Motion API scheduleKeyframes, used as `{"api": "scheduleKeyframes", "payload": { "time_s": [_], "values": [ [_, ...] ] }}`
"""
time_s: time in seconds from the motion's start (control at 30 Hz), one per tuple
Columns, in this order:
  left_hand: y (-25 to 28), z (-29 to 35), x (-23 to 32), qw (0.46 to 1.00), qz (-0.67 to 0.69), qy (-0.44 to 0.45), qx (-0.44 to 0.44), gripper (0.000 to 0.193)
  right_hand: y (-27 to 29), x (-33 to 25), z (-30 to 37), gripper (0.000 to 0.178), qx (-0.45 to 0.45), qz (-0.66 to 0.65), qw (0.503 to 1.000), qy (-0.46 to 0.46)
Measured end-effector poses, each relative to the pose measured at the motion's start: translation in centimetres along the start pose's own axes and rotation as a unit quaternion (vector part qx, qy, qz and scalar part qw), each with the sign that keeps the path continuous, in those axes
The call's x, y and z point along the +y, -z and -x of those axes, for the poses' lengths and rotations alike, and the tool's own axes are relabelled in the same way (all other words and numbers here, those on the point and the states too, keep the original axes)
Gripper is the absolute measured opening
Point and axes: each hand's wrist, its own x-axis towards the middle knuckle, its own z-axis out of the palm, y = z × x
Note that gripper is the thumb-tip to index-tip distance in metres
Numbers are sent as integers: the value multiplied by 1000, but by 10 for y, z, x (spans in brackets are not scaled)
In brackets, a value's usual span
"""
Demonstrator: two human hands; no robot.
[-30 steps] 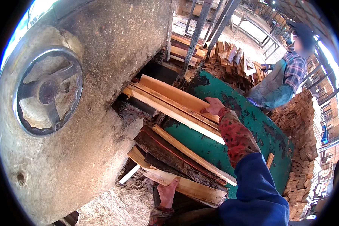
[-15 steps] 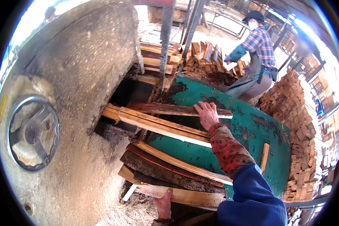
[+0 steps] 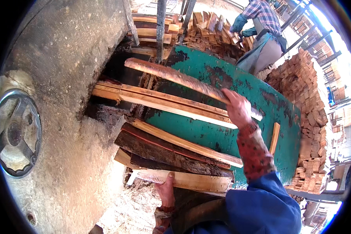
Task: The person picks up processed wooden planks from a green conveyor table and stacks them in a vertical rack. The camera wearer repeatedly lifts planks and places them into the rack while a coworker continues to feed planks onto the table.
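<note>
My right hand [image 3: 239, 109] is closed round a bark-edged wood strip [image 3: 175, 77], gripping it near its right end and lifted at a slant over the green table. Beneath it, two pale wood strips [image 3: 163, 101] lie side by side, their left ends in the dark opening of the machine. My left hand [image 3: 166, 191] grips the near edge of a pale board [image 3: 191, 181], thumb on top and fingers hidden below. That board is the nearest of a stack of bark-covered slabs [image 3: 163, 152] at the table's near edge. One curved pale strip [image 3: 187, 142] lies along the stack's far side.
The worn green table [image 3: 206, 136] bears a short wood piece [image 3: 274, 138] at its right. A dusty machine housing [image 3: 66, 78] with a handwheel [image 3: 17, 133] stands at left. Behind are metal posts [image 3: 161, 31], a bending co-worker [image 3: 263, 35] and a tall wood stack [image 3: 308, 117].
My right hand has taken hold of the bark-edged strip, lifted it and drawn it to the right. My left hand stays on the pale board. The co-worker has bent lower, and the view has shifted.
</note>
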Motion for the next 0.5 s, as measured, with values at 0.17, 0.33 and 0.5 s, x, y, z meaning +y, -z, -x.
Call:
{"api": "scheduleKeyframes", "payload": {
  "time_s": [0.17, 0.33, 0.5],
  "values": [
    [10, -7, -16, 997, -67, 21, 35, 62, 22, -47, 82, 35, -55, -110, 991, -45],
    [2, -1, -5, 998, -58, 17, -10, 60, 16, -77, 138, 40, -136, -91, 984, -76],
    [16, -15, -28, 998, -42, 48, 26, 72, -4, -86, 177, 61, -210, -96, 973, -18]
  ]
}}
